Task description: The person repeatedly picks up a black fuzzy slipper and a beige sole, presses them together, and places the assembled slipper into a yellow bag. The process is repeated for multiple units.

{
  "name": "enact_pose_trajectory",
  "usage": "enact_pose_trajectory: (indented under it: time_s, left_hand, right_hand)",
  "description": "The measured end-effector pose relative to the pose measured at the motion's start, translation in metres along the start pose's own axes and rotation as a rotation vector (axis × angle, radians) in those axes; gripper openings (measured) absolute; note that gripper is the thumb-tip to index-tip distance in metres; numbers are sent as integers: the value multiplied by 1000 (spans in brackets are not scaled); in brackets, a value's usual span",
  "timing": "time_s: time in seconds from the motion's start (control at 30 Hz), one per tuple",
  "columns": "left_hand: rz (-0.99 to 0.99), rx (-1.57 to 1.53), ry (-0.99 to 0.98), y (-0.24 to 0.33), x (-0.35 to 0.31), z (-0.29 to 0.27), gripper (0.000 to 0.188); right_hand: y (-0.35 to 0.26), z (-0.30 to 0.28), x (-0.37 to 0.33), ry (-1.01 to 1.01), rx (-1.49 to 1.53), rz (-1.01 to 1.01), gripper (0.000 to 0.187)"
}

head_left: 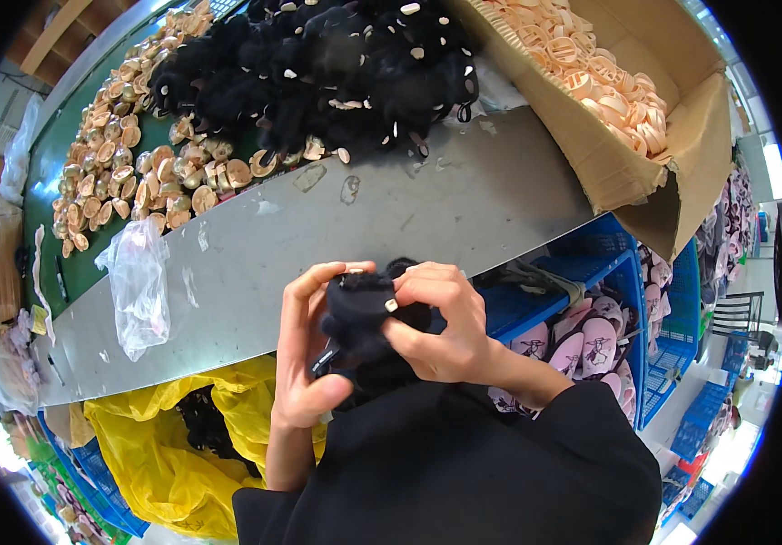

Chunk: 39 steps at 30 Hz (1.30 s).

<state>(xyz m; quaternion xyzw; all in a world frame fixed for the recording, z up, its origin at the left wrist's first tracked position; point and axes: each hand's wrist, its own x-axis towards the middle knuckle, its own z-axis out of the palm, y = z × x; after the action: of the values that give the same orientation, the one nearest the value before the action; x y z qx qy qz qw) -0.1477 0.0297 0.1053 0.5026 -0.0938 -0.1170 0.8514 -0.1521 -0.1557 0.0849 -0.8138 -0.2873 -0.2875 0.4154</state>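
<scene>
Close to my body, both hands hold one black fuzzy plush piece (361, 309). My left hand (305, 350) grips its left side, with the fingers at its top edge and the thumb below. My right hand (441, 318) pinches its right side between thumb and bent fingers, beside a small cream-coloured bit (391, 305) on the fabric. A narrow black tag (325, 358) with light marks hangs under it, near the left palm. Beyond the hands, a heap of similar black plush pieces (318, 73) dotted with pale bits lies on the worktable.
The grey metal table edge (427, 204) crosses in front of me. Gold and peach half shells (105, 159) cover the left, near a clear plastic bag (137, 286). A cardboard box (582, 154) of peach plastic parts stands right. Below are blue crates (636, 336) of pink slippers and a yellow bag (146, 445).
</scene>
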Motion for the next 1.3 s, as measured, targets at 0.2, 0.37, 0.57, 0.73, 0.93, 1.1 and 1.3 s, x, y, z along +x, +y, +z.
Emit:
enact_pose_trajectory:
  time_s: [0.2, 0.37, 0.57, 0.73, 0.93, 1.1, 1.3]
  left_hand:
    - [53, 282, 43, -4, -5, 0, 64]
    - [94, 420, 294, -8, -10, 4, 63]
    - [137, 349, 393, -14, -12, -6, 41]
    - [214, 396, 452, -17, -17, -10, 33]
    - [196, 280, 551, -14, -22, -19, 29]
    - [304, 597, 568, -10, -21, -16, 35]
    - [290, 566, 616, -16, -22, -16, 40]
  right_hand:
    - [11, -18, 13, -181, -66, -111, 17]
    - [58, -97, 79, 175, -457, -119, 13]
    - [122, -187, 217, 128, -561, 471, 37]
    - [267, -182, 220, -322, -1057, 587, 33]
    - [377, -182, 165, -385, -1024, 529, 59]
    - [380, -162, 184, -386, -717, 545, 58]
    - [382, -151, 180, -389, -786, 464, 53]
